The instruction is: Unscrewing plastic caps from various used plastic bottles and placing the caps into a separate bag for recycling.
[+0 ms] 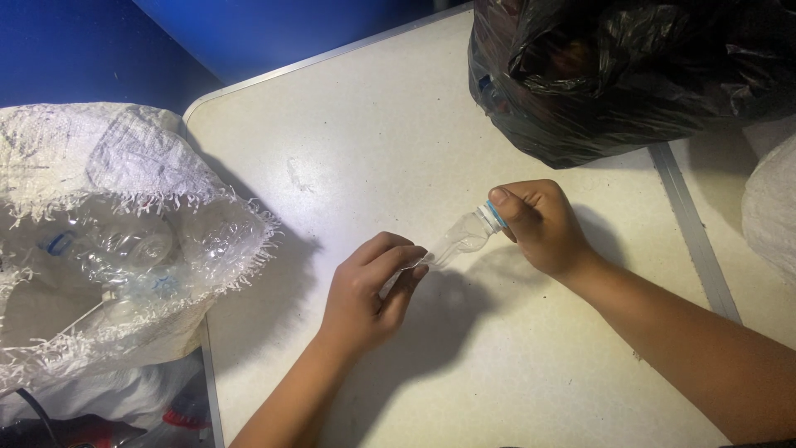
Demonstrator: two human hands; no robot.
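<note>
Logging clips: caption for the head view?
Left hand and right hand grip a clear plastic bottle over a table.

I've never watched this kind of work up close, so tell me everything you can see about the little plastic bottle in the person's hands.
The bottle is small, clear, thin plastic, apparently empty and flattened or crumpled along its body. A blue ring sits at its neck; whether a cap is on is hidden by the fingers. It is held above the pale table, lying slantwise, neck up toward the right. The right hand grips the neck end, thumb across the top; the left hand pinches the base end. Nothing else touches it.
</note>
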